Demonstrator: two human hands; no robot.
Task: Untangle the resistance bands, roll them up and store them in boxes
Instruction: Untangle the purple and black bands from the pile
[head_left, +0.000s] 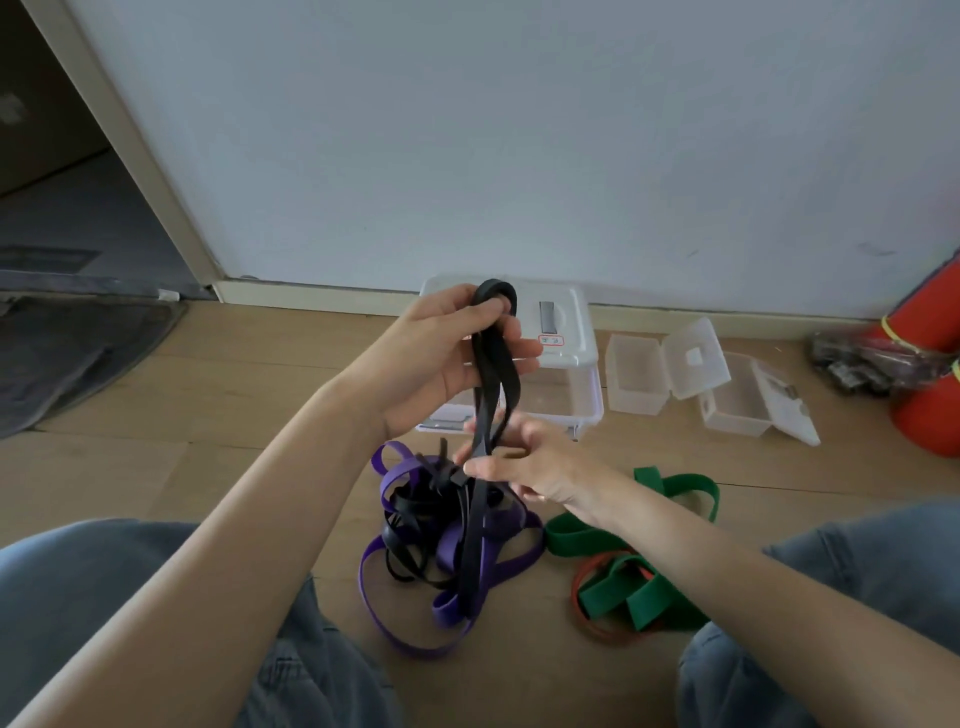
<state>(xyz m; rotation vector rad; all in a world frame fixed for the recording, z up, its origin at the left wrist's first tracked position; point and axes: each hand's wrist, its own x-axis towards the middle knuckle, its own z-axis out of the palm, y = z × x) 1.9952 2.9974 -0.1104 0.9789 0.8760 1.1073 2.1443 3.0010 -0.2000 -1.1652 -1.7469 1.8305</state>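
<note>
Band (493, 374) is being pinched by both grips, left (447, 358) and right (511, 460); knots in tangle (441, 540) risk being tightened by pulling.

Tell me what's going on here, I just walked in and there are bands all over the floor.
A person sitting on the floor is untangling resistance bands. The left hand holds up a loop of the black band, while the right hand pinches it lower down. Its rest is tangled with the purple band. The green band and a thin red band lie alongside. Two small clear boxes stand open and look empty; nothing is stored yet.
</note>
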